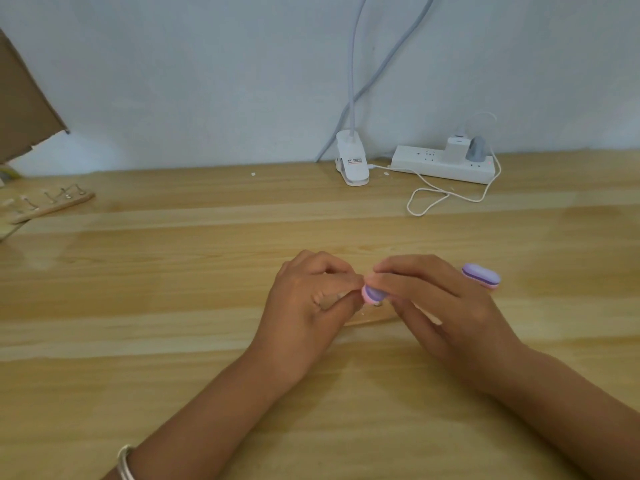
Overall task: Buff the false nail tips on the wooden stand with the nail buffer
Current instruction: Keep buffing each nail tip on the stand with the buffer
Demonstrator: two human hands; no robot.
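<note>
Bangled left hand (304,299) grips the pale wooden stand (377,319); right hand (433,299) pinches a small pink-and-purple foam nail buffer (372,295).
Buffer likely light and soft: pinch its sides.

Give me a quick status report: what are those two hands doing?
Right hand pinching nail buffer. Left hand gripping wooden stand, mostly hidden under fingers. Spare buffer lies right of the hands, out of the way.
</note>
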